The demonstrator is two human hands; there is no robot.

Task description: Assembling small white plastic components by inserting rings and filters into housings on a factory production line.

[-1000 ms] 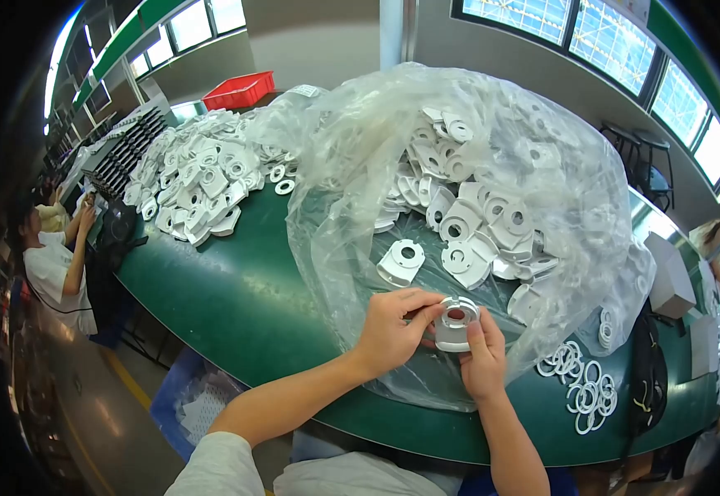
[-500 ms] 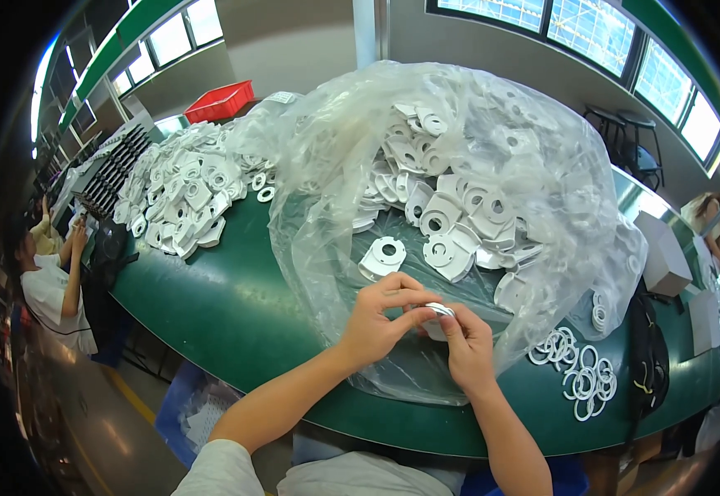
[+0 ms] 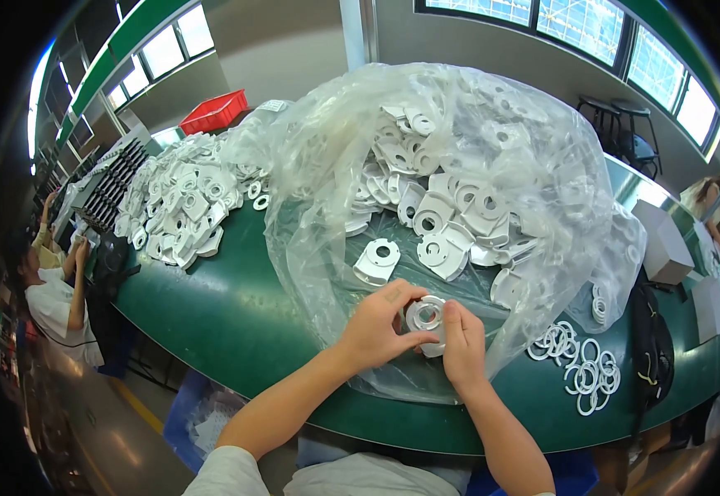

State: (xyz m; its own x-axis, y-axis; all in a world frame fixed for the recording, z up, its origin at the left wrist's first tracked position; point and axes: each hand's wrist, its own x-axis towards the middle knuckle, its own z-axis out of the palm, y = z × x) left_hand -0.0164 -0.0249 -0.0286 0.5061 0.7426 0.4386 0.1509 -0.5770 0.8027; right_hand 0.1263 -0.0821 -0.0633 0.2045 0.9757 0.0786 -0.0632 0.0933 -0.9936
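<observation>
Between my hands is a white plastic part (image 3: pixel 427 313) with a round ringed opening, its face tilted up toward me. My left hand (image 3: pixel 381 325) grips its left side, thumb along the lower edge and fingers over the top. My right hand (image 3: pixel 462 339) closes on its right side, thumb at the rim. Just beyond, a loose white plate with a round hole (image 3: pixel 376 261) lies on the clear plastic bag (image 3: pixel 310 273). Many similar white plates (image 3: pixel 447 248) spill from the bag's mouth.
White rings (image 3: pixel 593 376) lie in a cluster on the green table (image 3: pixel 203 310) at right. A heap of white parts (image 3: pixel 182 194) and a red bin (image 3: pixel 213 112) stand at far left. A black bag (image 3: pixel 652 351) and white box (image 3: pixel 662 241) sit right. Another person (image 3: pixel 54 302) works at left.
The white part has turned from edge-on to face up, so its ringed opening now shows. My hands have shifted slightly around it and stay closed on it.
</observation>
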